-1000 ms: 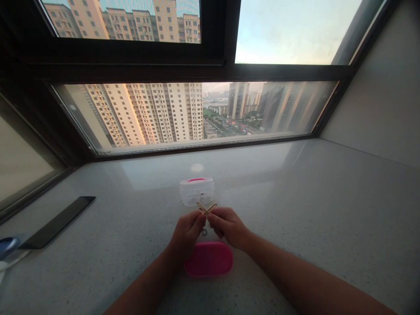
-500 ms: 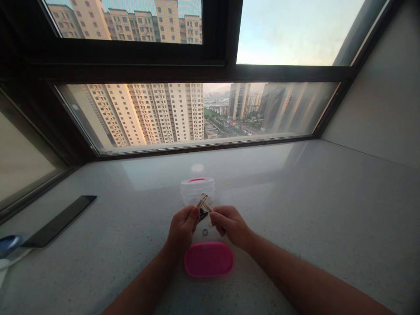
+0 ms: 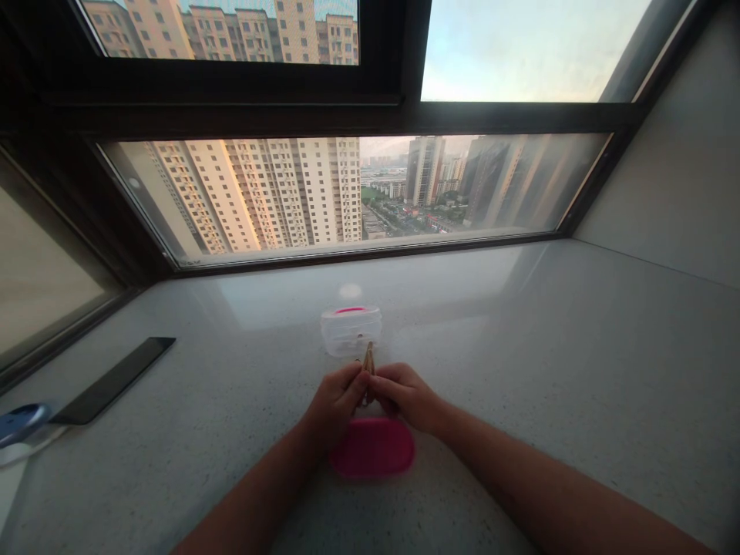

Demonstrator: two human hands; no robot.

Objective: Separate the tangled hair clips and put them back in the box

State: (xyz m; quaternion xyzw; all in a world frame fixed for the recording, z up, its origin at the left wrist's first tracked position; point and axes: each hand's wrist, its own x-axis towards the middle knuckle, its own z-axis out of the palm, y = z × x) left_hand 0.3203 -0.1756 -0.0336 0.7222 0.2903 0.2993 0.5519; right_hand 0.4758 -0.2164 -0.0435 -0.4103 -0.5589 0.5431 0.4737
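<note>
Side by side above the countertop, my left hand (image 3: 335, 401) and my right hand (image 3: 405, 395) pinch a thin gold-coloured piece (image 3: 368, 356) between thumbs and fingers. It looks like slim strips or a folded loop, and its narrow end points away from me; the exact kind is unclear. Fingertips of both hands nearly meet and cover its lower part. Just beyond them stands a clear plastic box (image 3: 334, 331) with a few small items inside. Beneath my hands lies a pink oval lid (image 3: 375, 455), its left end partly behind my left hand.
A dark flat slab (image 3: 119, 381) rests on the speckled countertop (image 3: 549, 370) to the left, beside a blue and white object (image 3: 24, 424) at the edge of view. A dark-framed window (image 3: 370, 119) runs along the back, with a pale wall (image 3: 682, 169) on the right.
My hands have come closer together, and the gold-coloured parts that crossed at an angle now lie together. The ring and black item seen between my hands are now hidden. The view shifted slightly.
</note>
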